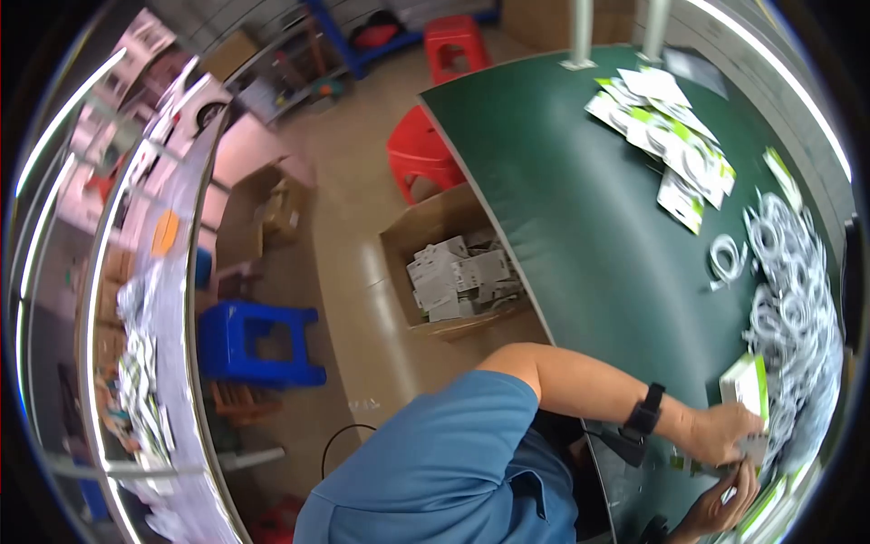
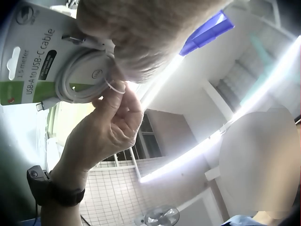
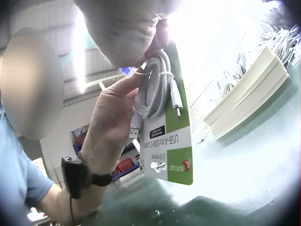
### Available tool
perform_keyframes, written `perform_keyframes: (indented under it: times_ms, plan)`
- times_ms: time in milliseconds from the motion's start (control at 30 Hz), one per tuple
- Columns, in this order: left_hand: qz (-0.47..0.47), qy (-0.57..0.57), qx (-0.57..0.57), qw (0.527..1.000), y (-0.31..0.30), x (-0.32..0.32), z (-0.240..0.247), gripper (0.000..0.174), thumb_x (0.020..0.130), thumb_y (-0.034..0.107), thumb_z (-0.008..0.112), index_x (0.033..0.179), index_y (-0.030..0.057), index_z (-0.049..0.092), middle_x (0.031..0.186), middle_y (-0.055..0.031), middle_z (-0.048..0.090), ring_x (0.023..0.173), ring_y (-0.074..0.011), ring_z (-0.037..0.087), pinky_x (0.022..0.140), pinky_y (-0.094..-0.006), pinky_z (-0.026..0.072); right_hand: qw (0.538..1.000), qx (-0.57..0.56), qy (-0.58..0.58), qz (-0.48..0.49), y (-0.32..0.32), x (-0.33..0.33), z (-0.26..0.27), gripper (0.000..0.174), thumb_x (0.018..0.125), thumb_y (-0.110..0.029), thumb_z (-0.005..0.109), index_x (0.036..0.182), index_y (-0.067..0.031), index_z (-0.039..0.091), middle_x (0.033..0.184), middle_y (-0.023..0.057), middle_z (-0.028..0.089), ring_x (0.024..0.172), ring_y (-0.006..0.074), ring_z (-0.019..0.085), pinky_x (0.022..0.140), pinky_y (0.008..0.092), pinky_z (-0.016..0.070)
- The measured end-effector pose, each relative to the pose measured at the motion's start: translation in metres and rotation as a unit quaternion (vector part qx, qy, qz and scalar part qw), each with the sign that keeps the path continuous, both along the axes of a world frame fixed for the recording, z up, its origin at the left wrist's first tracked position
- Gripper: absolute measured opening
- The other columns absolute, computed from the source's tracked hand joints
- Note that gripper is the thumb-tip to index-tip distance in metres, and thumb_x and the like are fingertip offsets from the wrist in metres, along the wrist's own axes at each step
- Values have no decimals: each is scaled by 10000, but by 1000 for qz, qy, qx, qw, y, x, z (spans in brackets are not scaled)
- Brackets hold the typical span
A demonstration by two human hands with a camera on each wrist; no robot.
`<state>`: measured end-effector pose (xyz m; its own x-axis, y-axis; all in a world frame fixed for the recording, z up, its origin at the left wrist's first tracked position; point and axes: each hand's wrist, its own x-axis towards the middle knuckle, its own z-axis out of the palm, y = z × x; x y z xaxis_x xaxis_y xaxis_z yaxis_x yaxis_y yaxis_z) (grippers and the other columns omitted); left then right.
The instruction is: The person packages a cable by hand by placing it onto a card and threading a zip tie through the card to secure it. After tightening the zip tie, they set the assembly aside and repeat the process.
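A white coiled USB cable (image 2: 63, 82) lies against a grey, white and green printed cable card (image 3: 171, 160). Its two plugs stick out beside the coil. My left hand (image 1: 725, 433) and right hand (image 1: 720, 508) meet at the edge of the coil, low on the right in the head view, and both pinch the carded cable there. A thin white tie (image 2: 115, 89) loops round the coil, right by my right thumb. Much of each hand's grip is hidden behind its own near palm in the wrist views.
On the green table (image 1: 562, 199) are a heap of loose white cables (image 1: 788, 299), one separate coil (image 1: 725, 261), a pile of carded cables (image 1: 671, 136) and a white-green card stack (image 1: 745, 381) beside my left hand. A cardboard box (image 1: 399, 263) of packs stands below the table edge.
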<state>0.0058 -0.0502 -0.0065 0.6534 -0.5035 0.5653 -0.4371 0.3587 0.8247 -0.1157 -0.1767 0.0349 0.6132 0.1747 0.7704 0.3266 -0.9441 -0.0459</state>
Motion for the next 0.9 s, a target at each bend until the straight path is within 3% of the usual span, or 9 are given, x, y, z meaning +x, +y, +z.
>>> perform_keyframes:
  times_ms: [67,133,167,300,467,667,800,833,900]
  plan:
    - [15,-8,-8,1000,16,-3,4,213,795,71,755,942,-53,665,819,-283,699,824,-458,724,723,-468,563,998,31,-51,-12,11,-5,5,148,985,-146,808,994,-2,775,1029,181,788,867,353,753,808,456,607]
    - [26,0,-2,1000,36,-1,12,222,794,76,760,944,-59,667,821,-283,705,832,-457,727,730,-467,568,999,-7,-49,-13,29,6,21,158,976,-119,811,982,30,759,941,169,768,855,333,745,800,477,599]
    - [31,11,9,999,47,0,18,228,793,76,761,950,-62,669,827,-283,709,841,-457,729,737,-466,571,997,66,-34,10,40,13,23,183,989,-150,800,958,27,764,920,172,767,867,341,744,814,479,592]
    - [101,-20,10,995,85,9,32,279,796,65,744,1031,-70,676,841,-283,720,851,-464,730,744,-467,576,998,-13,64,-25,61,34,54,197,977,-163,797,958,33,783,936,188,780,861,346,751,779,453,607]
    - [159,0,29,987,134,12,46,236,741,83,738,890,-77,649,818,-307,703,854,-484,724,746,-493,579,999,-20,22,46,100,63,55,127,945,-112,809,964,12,795,926,149,791,814,329,768,750,422,627]
    - [206,-15,23,978,161,17,35,282,784,101,751,977,-80,653,806,-287,709,807,-473,729,718,-484,586,988,-143,10,62,144,72,67,101,919,-104,833,969,-21,804,925,130,792,832,299,773,751,403,622]
    - [227,-103,-44,968,147,20,22,286,841,157,751,1006,-63,671,877,-271,712,838,-471,713,732,-501,569,989,-1,30,143,134,93,47,78,954,-106,801,983,-34,806,940,161,790,867,339,775,747,407,624]
    - [169,-24,-49,984,153,15,32,294,872,185,746,1034,-51,678,903,-275,707,864,-480,700,742,-506,560,989,18,40,143,103,89,35,88,955,2,755,1039,18,770,988,178,763,898,348,739,785,422,601]
    - [110,38,-53,992,158,8,46,303,920,214,737,1093,-30,686,957,-289,699,909,-493,687,758,-511,552,992,37,51,112,84,75,37,89,937,-8,761,1025,5,757,974,161,744,878,334,728,758,416,594]
